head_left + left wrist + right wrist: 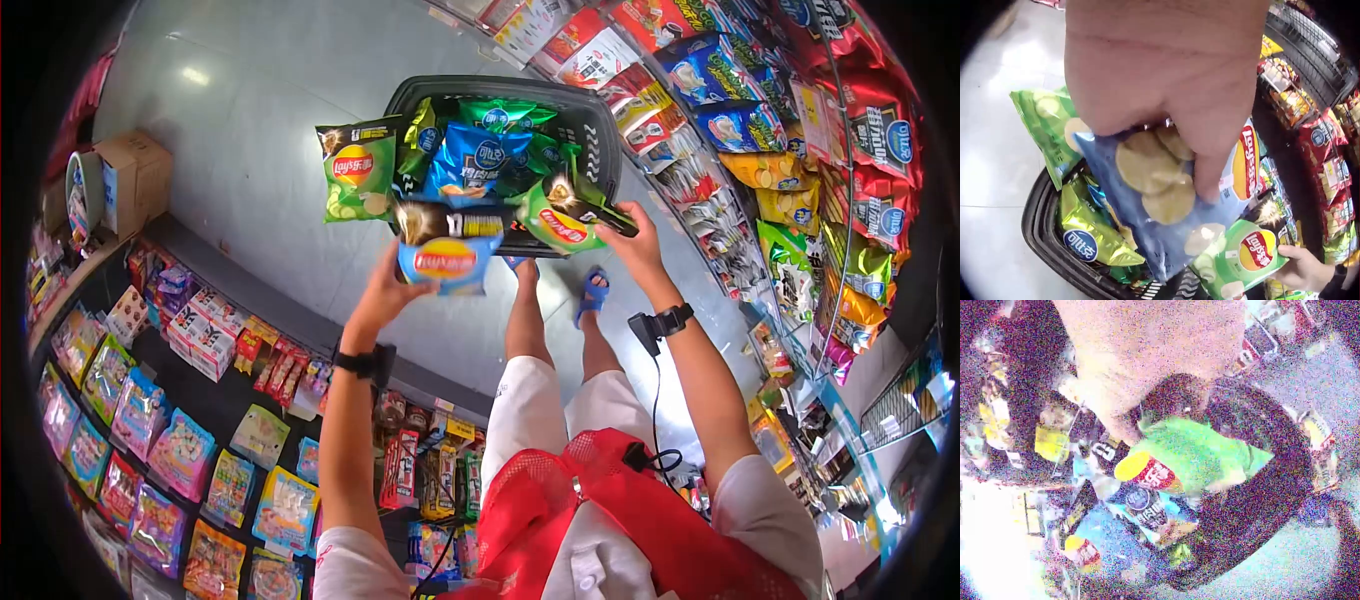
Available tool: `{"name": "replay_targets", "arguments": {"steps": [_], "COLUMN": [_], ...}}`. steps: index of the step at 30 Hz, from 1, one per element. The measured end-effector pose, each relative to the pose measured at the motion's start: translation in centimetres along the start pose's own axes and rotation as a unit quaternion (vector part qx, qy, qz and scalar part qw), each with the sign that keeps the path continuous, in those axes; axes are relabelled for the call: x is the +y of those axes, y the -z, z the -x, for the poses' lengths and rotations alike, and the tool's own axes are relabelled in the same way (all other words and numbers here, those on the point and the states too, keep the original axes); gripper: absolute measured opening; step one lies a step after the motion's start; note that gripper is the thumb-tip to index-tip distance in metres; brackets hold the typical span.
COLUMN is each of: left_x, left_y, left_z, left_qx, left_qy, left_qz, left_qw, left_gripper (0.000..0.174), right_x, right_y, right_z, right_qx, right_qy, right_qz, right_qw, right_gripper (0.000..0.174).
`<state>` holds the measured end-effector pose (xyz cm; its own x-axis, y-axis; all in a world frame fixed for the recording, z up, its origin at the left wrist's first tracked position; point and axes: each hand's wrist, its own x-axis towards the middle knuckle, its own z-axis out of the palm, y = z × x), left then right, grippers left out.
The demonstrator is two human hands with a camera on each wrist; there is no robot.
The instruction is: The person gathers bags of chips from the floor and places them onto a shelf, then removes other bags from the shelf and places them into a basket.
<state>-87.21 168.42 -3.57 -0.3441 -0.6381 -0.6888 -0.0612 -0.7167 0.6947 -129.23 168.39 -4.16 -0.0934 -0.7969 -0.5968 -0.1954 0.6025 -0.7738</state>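
My left hand (385, 292) grips a blue Lay's chip bag (446, 262) at the near side of the black basket (395, 100). In the left wrist view my left thumb lies across the front of that bag. My right hand (637, 245) pinches a green Lay's chip bag (560, 222) by one end, over the basket's near right part. Another green Lay's bag (357, 178) overlaps the left rim. Inside the basket are a blue chip bag (475, 160), a yellow-green bag (1094, 228) and several green bags (510, 112). The right wrist view is grainy and washed out.
Racks of chip bags (880, 150) rise along the right. Snack packets hang on a low dark shelf (185, 450) at the lower left. A cardboard box (135, 180) stands at the far left on the grey floor (270, 60). The person's sandalled feet (593, 290) are close to the basket.
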Motion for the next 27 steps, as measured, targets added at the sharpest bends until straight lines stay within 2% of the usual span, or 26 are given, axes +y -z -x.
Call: {"name": "replay_targets", "arguments": {"steps": [2, 3, 6, 8, 10, 11, 14, 15, 18, 19, 20, 22, 24, 27], "left_x": [-0.1, -0.1, -0.9, -1.4, -2.7, -2.8, -4.8, -5.3, -4.5, -5.8, -6.4, -7.2, -7.3, -7.6], "left_y": [-1.8, -2.9, -6.4, -8.2, -9.2, -9.4, -9.9, -10.2, -11.3, -11.5, -11.6, -11.5, -11.2, -10.0], "left_z": [2.7, 3.7, 5.2, 5.9, 6.6, 7.0, 9.1, 9.9, 12.0, 12.7, 13.2, 13.7, 14.2, 14.9], "left_qx": [-0.052, -0.079, -0.102, -0.104, -0.105, -0.146, -0.135, -0.133, -0.135, -0.119, -0.120, -0.121, -0.117, -0.094], "left_qy": [0.045, 0.068, 0.106, 0.081, 0.063, 0.111, 0.099, 0.071, 0.123, 0.110, 0.114, 0.119, 0.105, 0.101], "left_qz": [0.031, 0.046, 0.050, 0.031, 0.030, 0.066, 0.136, 0.107, 0.079, 0.089, 0.094, 0.105, 0.086, 0.059], "left_qw": [0.997, 0.994, 0.988, 0.991, 0.992, 0.981, 0.976, 0.983, 0.980, 0.983, 0.982, 0.980, 0.984, 0.989], "left_gripper": [0.078, 0.077, 0.076, 0.073, 0.071, 0.069, 0.070, 0.070, 0.069, 0.065, 0.064, 0.062, 0.059, 0.051], "right_x": [-1.6, -1.6, -3.5, -1.9, -1.2, -1.0, -0.9, -1.0, -1.1, -2.2, -1.0, 0.7, 3.9, 3.5], "right_y": [-1.1, -1.7, -3.3, -4.2, -4.1, -4.1, -4.2, -4.4, -5.3, -5.7, -6.2, -7.9, -8.7, -9.6], "right_z": [1.3, 1.8, 3.7, 4.4, 5.2, 5.7, 8.3, 9.3, 12.4, 13.9, 14.2, 16.0, 16.3, 18.6], "right_qx": [-0.033, -0.067, -0.147, -0.180, -0.217, -0.219, -0.236, -0.243, -0.204, -0.196, -0.190, -0.125, -0.147, -0.162], "right_qy": [0.016, -0.009, 0.001, 0.021, -0.012, -0.016, -0.055, -0.071, -0.126, -0.112, -0.101, -0.056, -0.090, -0.119], "right_qz": [-0.034, -0.074, -0.073, -0.040, -0.057, -0.050, -0.088, -0.113, -0.119, -0.202, -0.202, -0.308, -0.321, -0.327], "right_qw": [0.999, 0.995, 0.986, 0.983, 0.975, 0.974, 0.966, 0.961, 0.964, 0.953, 0.956, 0.941, 0.931, 0.923], "right_gripper": [0.036, 0.043, 0.049, 0.047, 0.045, 0.047, 0.050, 0.050, 0.043, 0.043, 0.042, 0.038, 0.034, 0.029]}}
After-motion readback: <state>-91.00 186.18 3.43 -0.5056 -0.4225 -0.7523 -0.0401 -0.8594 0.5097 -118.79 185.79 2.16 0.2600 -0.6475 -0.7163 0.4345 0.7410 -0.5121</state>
